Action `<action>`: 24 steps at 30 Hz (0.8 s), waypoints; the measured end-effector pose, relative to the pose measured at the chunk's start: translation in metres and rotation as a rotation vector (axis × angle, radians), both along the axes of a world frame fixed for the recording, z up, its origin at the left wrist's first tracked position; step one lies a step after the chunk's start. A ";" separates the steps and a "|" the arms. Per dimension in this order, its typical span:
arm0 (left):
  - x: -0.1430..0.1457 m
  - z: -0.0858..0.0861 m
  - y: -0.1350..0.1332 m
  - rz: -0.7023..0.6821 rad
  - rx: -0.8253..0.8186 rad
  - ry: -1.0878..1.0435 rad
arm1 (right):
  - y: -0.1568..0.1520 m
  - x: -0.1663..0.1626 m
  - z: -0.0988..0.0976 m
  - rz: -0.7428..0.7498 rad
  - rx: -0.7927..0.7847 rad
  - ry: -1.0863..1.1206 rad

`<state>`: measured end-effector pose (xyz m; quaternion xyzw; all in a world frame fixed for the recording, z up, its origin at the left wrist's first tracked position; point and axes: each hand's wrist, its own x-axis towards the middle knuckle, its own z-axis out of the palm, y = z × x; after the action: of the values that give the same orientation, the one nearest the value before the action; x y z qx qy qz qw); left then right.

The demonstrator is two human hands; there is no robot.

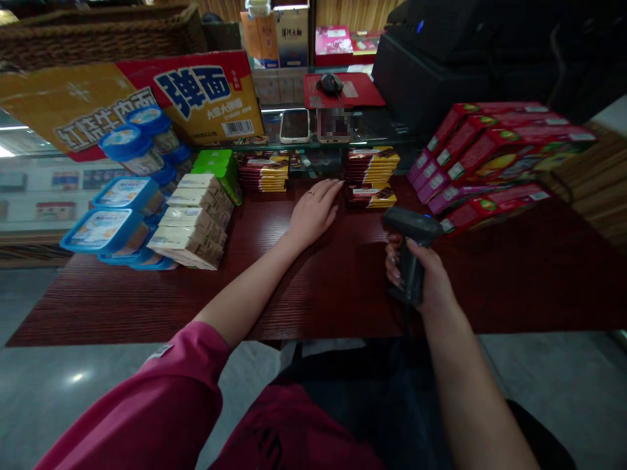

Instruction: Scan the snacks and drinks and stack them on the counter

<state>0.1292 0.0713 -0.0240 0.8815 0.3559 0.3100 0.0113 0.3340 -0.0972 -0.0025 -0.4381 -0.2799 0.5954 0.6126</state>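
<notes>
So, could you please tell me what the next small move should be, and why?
Probably the left hand should take the top packet from the nearer red-and-yellow stack on its right: its fingertips lie close beside that stack, nothing shows in its grasp, and the right hand holds the scanner by its handle.

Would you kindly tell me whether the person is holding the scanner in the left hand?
No, the right hand grips the scanner, while the left hand lies near the stacked packets.
</notes>
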 end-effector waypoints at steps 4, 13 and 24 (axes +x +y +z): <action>0.043 -0.009 0.006 -0.126 -0.081 0.047 | 0.000 0.001 0.000 0.000 0.008 -0.010; 0.035 -0.002 -0.004 -0.260 -0.231 -0.245 | -0.001 0.001 -0.001 0.001 0.028 0.004; 0.054 -0.016 -0.002 -0.045 -0.468 -0.576 | -0.006 -0.001 0.001 0.115 0.020 -0.068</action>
<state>0.1831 0.0692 -0.0398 0.7394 0.3797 0.4553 0.3191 0.3329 -0.1034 -0.0017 -0.4350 -0.3313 0.6115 0.5719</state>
